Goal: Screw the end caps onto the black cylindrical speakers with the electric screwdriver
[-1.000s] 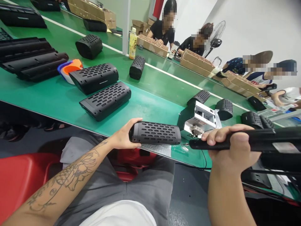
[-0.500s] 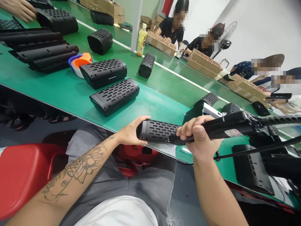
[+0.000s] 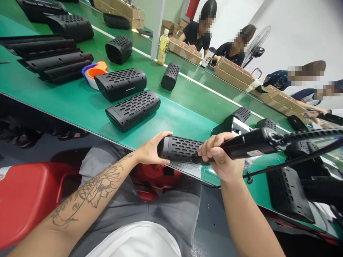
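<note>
My left hand [image 3: 151,150] is closed round the left end of a black perforated speaker casing [image 3: 180,148], holding it sideways at the near edge of the green table [image 3: 80,103]. My right hand [image 3: 218,157] grips a black electric screwdriver [image 3: 250,144] with its tip against the casing's right end. The screwdriver's cable [image 3: 292,162] trails off to the right.
Two finished black speakers [image 3: 133,109] [image 3: 121,84] lie to the left, with long black shells [image 3: 50,59] and tape rolls [image 3: 93,71] behind. Small end caps, a metal fixture [image 3: 235,125] and a black tray [image 3: 288,192] sit to the right. Several people work at cardboard boxes across the table.
My right hand has brought the screwdriver leftwards from apart to the casing's right end. My left hand keeps its hold. The view has shifted slightly.
</note>
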Demonstrator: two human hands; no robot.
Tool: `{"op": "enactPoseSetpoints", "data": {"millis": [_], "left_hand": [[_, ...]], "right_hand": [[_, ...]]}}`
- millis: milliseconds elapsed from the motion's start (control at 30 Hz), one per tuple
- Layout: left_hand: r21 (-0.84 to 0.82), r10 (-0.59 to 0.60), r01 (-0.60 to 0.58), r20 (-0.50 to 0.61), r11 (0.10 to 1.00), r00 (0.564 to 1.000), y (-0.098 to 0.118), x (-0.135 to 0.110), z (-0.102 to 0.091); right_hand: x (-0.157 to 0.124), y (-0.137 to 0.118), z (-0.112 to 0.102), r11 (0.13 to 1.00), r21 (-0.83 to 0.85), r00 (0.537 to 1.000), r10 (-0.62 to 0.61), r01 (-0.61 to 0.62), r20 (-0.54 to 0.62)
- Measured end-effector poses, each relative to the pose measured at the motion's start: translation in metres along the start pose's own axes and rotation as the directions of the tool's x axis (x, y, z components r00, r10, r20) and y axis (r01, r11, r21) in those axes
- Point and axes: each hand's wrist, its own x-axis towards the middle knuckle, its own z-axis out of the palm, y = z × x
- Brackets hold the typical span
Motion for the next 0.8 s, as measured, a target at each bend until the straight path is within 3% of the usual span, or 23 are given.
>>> {"op": "enactPoseSetpoints", "data": {"millis": [100,200,267,333,400,433,500,567,633,700,800], "left_hand": [[0.063,0.103,-0.101,-0.022,0.993,0.994,-0.004,-0.003,0.002],[0.149,0.199,-0.191,-0.045,0.97,0.979,-0.007,-0.006,0.005],[0.191,0.227,-0.214,-0.05,0.958,0.973,-0.007,-0.008,0.007],[0.213,0.235,-0.219,-0.05,0.952,0.971,-0.006,-0.009,0.01],[0.235,0.227,-0.208,-0.055,0.95,0.972,-0.004,-0.008,0.014],[0.248,0.217,-0.196,-0.059,0.949,0.974,-0.003,-0.007,0.016],[0.268,0.201,-0.176,-0.066,0.947,0.977,-0.003,-0.006,0.02],[0.272,0.198,-0.172,-0.071,0.947,0.978,-0.003,-0.005,0.022],[0.262,0.195,-0.17,-0.074,0.95,0.978,-0.004,-0.005,0.023],[0.25,0.179,-0.156,-0.072,0.955,0.981,-0.004,-0.005,0.023],[0.225,0.158,-0.139,-0.067,0.964,0.985,-0.002,-0.005,0.022]], "right_hand": [[-0.008,0.001,0.004,1.0,-0.006,1.0,-0.022,0.021,-0.018],[-0.013,-0.01,0.003,0.99,0.081,0.992,-0.116,0.119,-0.045],[-0.01,-0.019,-0.012,0.982,0.076,0.975,-0.16,0.173,-0.152],[-0.004,-0.025,-0.041,0.981,-0.075,0.899,-0.196,0.181,-0.392],[0.002,-0.021,-0.079,0.946,-0.306,0.716,-0.287,0.107,-0.636],[0.005,-0.016,-0.099,0.919,-0.394,0.676,-0.305,0.025,-0.67],[0.005,-0.001,-0.132,0.883,-0.464,0.64,-0.318,-0.068,-0.699],[0.0,0.014,-0.152,0.874,-0.48,0.635,-0.326,-0.08,-0.701],[-0.008,0.022,-0.158,0.885,-0.462,0.643,-0.318,-0.063,-0.697],[-0.014,0.021,-0.151,0.899,-0.433,0.663,-0.288,-0.061,-0.691],[-0.018,0.005,-0.126,0.917,-0.398,0.656,-0.284,-0.028,-0.7]]}}
